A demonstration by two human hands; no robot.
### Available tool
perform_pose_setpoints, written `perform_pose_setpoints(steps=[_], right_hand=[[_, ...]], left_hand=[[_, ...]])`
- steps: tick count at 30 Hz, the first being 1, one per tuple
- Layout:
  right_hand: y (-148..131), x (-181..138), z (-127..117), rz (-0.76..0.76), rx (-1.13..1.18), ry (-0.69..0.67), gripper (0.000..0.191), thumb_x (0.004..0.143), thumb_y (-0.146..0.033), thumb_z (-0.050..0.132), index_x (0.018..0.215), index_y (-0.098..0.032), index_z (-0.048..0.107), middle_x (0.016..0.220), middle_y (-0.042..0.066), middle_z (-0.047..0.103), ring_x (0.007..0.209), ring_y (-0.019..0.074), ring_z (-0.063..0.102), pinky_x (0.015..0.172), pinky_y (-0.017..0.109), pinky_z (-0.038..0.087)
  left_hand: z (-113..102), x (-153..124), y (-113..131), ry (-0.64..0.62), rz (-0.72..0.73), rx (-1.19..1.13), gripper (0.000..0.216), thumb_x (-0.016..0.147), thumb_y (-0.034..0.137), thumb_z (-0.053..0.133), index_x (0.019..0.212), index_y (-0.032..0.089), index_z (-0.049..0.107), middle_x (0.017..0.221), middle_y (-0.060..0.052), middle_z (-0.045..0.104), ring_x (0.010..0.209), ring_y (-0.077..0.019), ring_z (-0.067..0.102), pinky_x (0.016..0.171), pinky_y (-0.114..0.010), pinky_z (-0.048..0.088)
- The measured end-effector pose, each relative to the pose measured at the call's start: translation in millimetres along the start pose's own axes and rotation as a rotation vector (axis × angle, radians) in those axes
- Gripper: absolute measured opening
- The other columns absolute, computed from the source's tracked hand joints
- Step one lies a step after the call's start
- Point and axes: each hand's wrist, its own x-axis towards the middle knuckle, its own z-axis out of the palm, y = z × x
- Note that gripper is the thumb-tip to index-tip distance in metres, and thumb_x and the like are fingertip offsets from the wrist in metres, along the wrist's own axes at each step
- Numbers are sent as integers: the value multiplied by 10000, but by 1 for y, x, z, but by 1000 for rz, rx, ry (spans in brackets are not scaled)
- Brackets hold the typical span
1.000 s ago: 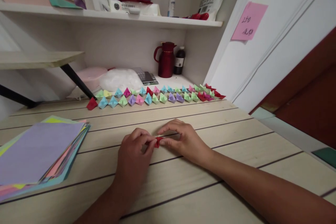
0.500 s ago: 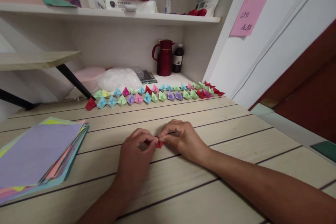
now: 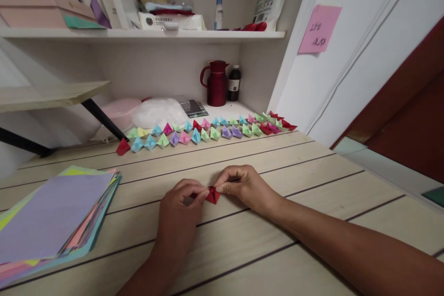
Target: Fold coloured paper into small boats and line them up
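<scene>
At the left edge of the wooden table lies a stack of coloured paper sheets, a lilac one on top, fanned slightly and overhanging the near side. Toward the middle of the table, the left hand pinches the left end of a small folded red paper piece between thumb and fingertips, knuckles resting on the wood. The right hand pinches its right end the same way, so both hands are closed on it. Along the far edge runs a double row of small folded paper shapes in many colours, ending at the right near the white wall.
</scene>
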Motion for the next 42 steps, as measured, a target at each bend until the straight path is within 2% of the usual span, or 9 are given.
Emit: perform_pose_setpoints(steps=[7,15,18,21,24,28,31,37,42], right_hand=[[2,2,-1,69,132,-15,184,675,-318,788,691,-157,699,698,19,690,681,151,611,703,299,472],[0,6,-6,37,180,-43,205,702,-318,769,699,-158,640,774,25,683,748,153,617,763,322,469],[-2,5,-8,-11,125,-68,195,745,-323,730,736,-163,619,872,44,676,847,170,617,819,333,455],[-5,2,-7,-74,0,-53,181,760,-282,710,853,-183,591,1028,54,646,966,178,587,864,325,432],[-7,-3,1,-116,-168,-50,304,722,-229,727,964,-209,544,1103,51,611,964,177,569,818,299,442],[-5,-8,13,-219,-419,-38,293,705,-133,665,959,-220,548,991,24,628,822,161,570,740,281,439],[-4,-8,18,-264,-517,-12,260,705,-88,600,926,-219,557,907,8,642,771,158,573,731,283,432],[-6,-7,16,-220,-508,50,292,699,-47,538,935,-217,562,879,8,653,763,156,591,694,267,449],[-3,-7,15,-218,-416,29,397,692,-29,548,1038,-223,579,967,27,664,861,162,616,737,260,480]], left_hand=[[-1,-1,0,2,-9,8,152,759,233,618,648,248,721,756,3,697,736,-165,649,692,-286,494],[0,1,1,44,-87,73,148,756,225,606,630,217,683,728,-2,673,696,-159,633,650,-271,486],[1,-1,0,48,-31,122,143,774,222,597,648,216,665,734,4,665,698,-156,624,663,-279,478],[4,-6,0,45,117,258,147,792,199,588,653,217,634,739,16,649,706,-153,607,700,-303,451],[8,-9,0,48,243,400,159,790,138,573,653,214,605,740,18,634,718,-159,593,721,-322,423],[11,-11,0,63,345,519,159,782,94,568,675,210,582,737,10,620,711,-169,579,711,-327,418],[11,-12,0,55,407,561,158,801,91,559,698,210,575,742,10,617,711,-166,575,737,-335,421],[12,-10,0,41,413,553,168,801,81,555,692,208,561,744,15,605,717,-161,577,743,-333,414],[10,-8,-2,37,298,505,164,785,85,556,677,209,563,754,9,609,730,-173,574,727,-339,415]])
